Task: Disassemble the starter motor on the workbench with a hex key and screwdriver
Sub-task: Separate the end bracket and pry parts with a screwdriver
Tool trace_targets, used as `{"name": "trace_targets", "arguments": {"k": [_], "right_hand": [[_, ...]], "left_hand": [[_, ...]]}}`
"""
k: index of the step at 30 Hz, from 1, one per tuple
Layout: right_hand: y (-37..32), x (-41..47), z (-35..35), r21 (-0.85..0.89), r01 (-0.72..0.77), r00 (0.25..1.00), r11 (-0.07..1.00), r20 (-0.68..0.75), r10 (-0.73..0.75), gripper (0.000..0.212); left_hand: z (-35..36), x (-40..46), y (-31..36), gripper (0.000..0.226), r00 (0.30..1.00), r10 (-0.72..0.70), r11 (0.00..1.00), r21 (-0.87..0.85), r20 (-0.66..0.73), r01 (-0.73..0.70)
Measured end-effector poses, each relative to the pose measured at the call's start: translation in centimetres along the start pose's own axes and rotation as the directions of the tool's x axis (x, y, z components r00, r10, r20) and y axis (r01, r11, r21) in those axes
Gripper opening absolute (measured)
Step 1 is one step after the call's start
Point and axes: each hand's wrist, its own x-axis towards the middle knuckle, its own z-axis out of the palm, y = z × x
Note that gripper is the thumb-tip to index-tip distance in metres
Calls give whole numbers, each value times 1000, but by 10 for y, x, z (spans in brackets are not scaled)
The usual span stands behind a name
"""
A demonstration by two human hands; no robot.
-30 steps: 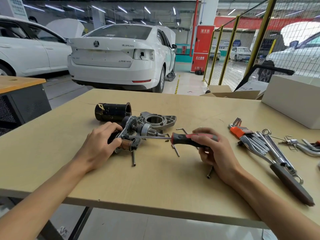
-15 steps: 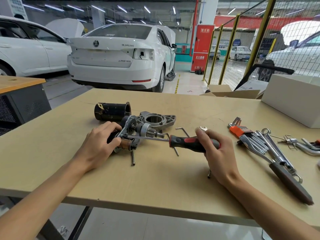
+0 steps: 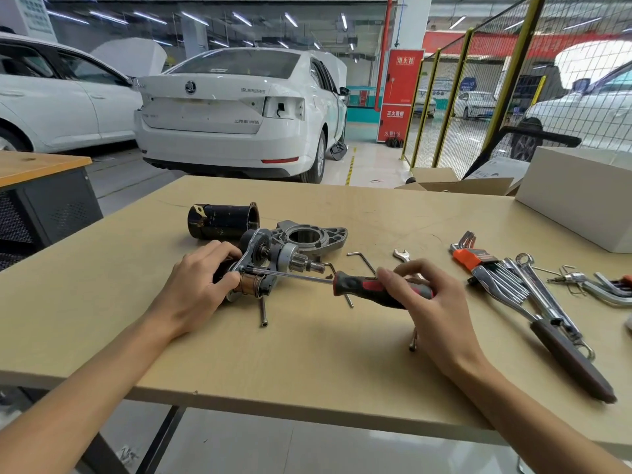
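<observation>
Kid: Cars sit behind the workbench (image 3: 307, 354). Why hold the starter motor (image 3: 260, 268) in the middle?

Dad: My left hand (image 3: 195, 289) grips it steady. My right hand (image 3: 431, 302) pinches the screwdriver (image 3: 376, 288), tip at a screw.

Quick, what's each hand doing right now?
Left hand: grips the starter motor, steadying it.
Right hand: fingers curled around the screwdriver handle.

screwdriver (image 3: 379, 288) on starter motor (image 3: 263, 268), workbench (image 3: 307, 354)
</observation>
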Motion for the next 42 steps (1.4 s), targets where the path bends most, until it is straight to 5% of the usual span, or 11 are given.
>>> {"name": "trace_targets", "arguments": {"k": [11,17,23,28,32,37,42], "right_hand": [[6,-1,1,-249,-119,993,961,-23,117,41],[-2,-2,2,2,-119,990,993,78,118,43],[0,-1,0,-91,-38,999,995,36,41,35],[-6,0,-2,184,-200,973,962,156,173,53],[-6,1,-1,155,-261,959,953,154,238,53],[-1,4,-2,225,-289,951,931,178,253,28],[1,6,-2,189,-318,944,929,148,293,49]], "left_hand": [[-1,-1,2,57,1000,-9,1000,-1,4,9],[-1,-1,3,59,1000,-10,1000,-6,6,10],[-1,-1,2,60,1000,-8,1000,-7,8,8],[-1,-1,1,62,1000,-6,1000,-3,8,6],[0,-1,1,61,1000,-5,1000,-5,8,5],[0,-1,0,59,1000,-3,1000,-10,9,3],[0,-1,-1,60,1000,2,1000,-9,9,-2]]}}
